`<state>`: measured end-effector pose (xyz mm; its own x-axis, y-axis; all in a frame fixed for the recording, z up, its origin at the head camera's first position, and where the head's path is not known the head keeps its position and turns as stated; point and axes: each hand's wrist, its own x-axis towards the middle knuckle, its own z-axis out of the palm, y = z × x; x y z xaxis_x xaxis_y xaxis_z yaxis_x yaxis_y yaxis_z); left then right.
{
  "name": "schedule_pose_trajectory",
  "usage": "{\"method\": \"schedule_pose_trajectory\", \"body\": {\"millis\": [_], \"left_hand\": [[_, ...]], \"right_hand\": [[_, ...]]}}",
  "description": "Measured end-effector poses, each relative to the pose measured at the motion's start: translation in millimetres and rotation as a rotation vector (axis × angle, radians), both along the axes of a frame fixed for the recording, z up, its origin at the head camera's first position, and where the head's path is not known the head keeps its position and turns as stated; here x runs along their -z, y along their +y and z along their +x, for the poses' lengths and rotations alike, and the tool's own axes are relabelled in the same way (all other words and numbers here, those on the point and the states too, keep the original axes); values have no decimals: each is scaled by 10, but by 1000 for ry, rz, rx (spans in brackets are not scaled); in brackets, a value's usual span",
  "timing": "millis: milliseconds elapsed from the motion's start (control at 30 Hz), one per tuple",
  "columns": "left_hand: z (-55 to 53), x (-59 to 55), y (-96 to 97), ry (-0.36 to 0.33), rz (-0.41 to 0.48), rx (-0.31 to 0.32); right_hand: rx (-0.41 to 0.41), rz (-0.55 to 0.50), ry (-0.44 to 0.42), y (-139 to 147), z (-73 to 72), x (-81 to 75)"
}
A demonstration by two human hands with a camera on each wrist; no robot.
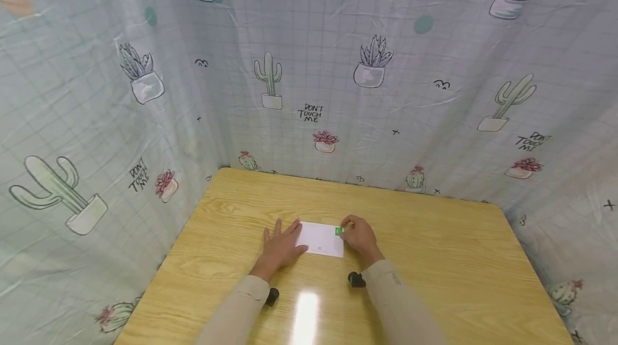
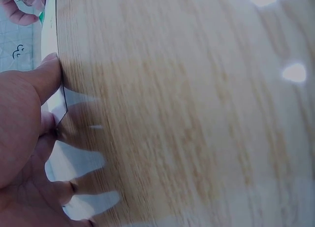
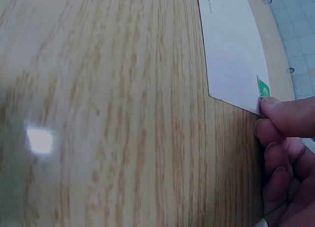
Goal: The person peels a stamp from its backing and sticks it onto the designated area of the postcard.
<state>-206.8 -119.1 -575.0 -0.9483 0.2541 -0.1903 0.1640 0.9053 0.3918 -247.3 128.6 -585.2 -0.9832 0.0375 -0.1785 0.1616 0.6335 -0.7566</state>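
A blank-looking white envelope (image 1: 318,236), with small dark print near its lower edge, lies flat on the table. My left hand (image 1: 281,248) rests at its left end with fingers spread, the thumb (image 2: 49,72) pressing the near edge. At the upper right corner sits a small green stamp (image 1: 338,231). My right hand (image 1: 359,235) pinches it between thumb and curled index finger; in the right wrist view the thumb tip covers part of the stamp (image 3: 264,87). Whether the stamp lies fully flat against the paper I cannot tell.
The wooden table (image 1: 434,259) reaches out around both hands, with a bright reflection near the front. A cactus-print curtain (image 1: 309,76) hangs behind the table and along its sides. A black wrist device (image 1: 356,279) sits by the right cuff, another (image 1: 272,296) by the left.
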Motion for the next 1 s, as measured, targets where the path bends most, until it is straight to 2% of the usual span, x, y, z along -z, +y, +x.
{"method": "schedule_pose_trajectory", "body": {"millis": [267, 500, 700, 867, 1000], "left_hand": [[13, 20, -3, -10, 2, -4], [18, 25, -8, 0, -1, 0], [25, 16, -10, -3, -5, -11], [29, 47, -20, -13, 6, -7], [20, 78, -15, -6, -3, 5]], "right_hand": [[20, 85, -67, -33, 17, -76], [7, 165, -60, -96, 26, -44], [-22, 187, -58, -145, 38, -18], [-30, 157, -47, -128, 66, 11], [5, -3, -33, -42, 95, 80]]}}
